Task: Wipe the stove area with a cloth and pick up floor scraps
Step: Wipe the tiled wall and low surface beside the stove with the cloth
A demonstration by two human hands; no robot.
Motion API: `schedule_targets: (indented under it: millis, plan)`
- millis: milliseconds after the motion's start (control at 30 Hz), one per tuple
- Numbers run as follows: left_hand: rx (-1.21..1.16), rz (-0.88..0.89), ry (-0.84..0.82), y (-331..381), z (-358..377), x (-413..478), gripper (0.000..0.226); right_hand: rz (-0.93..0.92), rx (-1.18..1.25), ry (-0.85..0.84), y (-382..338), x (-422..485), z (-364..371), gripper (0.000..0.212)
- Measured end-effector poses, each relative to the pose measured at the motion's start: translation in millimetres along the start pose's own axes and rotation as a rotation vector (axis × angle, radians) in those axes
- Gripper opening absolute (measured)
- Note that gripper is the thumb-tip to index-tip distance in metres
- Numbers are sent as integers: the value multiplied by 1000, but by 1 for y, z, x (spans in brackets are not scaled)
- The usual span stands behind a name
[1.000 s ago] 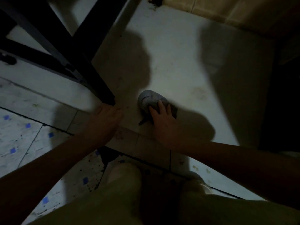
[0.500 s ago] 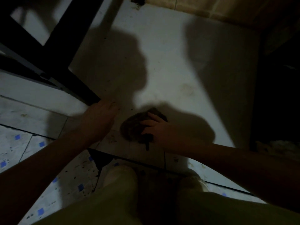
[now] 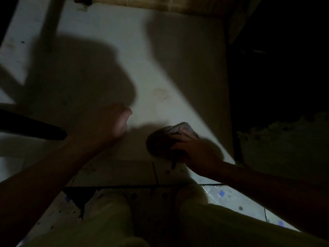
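Item 1: cloth (image 3: 160, 143), grey, bunched, lying on the white surface (image 3: 178, 72) at its near right, close to the near edge.
Item 2: right grip (image 3: 195, 150), fingers curled over the cloth, grasping it.
Item 3: left grip (image 3: 110, 125), left of the cloth and apart from it, low over the surface; blurred and shadowed, so clenched or released cannot be told.
Item 4: tiled floor (image 3: 231, 198), blue-flecked, nearest.

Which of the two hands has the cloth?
The right hand, the one nearer the dark right side: its fingers curl over the bunched grey cloth on the pale surface. The left hand holds nothing.
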State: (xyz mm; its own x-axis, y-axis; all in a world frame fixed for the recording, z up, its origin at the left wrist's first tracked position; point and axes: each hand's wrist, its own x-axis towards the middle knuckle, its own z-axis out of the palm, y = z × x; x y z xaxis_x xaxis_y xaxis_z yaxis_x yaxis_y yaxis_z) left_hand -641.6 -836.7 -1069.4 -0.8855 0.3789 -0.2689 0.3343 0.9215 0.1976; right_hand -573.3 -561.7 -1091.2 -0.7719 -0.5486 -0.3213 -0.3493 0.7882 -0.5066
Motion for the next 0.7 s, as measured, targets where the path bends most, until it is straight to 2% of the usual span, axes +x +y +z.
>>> schedule_targets:
  millis: [100,167,300,400,500,567,700]
  plan:
    - [14,70,49,13,1,16,27,159,36,207,10,-26,-7,34]
    - [30,118,92,24,4,23,25,245,55,315,15,-40,-8,31]
    - [75,136,146,46,11,35,29,440,309,335,28,-55,-4,37]
    - [38,140,212,45,11,40,30,486,292,358,30,-63,-2,41]
    - [-25,125,263,37,7,39,28,535,273,515,21,-62,3,45]
    - [-75,88,265,29,2,35,30,542,206,512,19,-56,5,44]
    - [-106,36,255,5,-3,22,27,490,144,388,16,-25,-2,42]
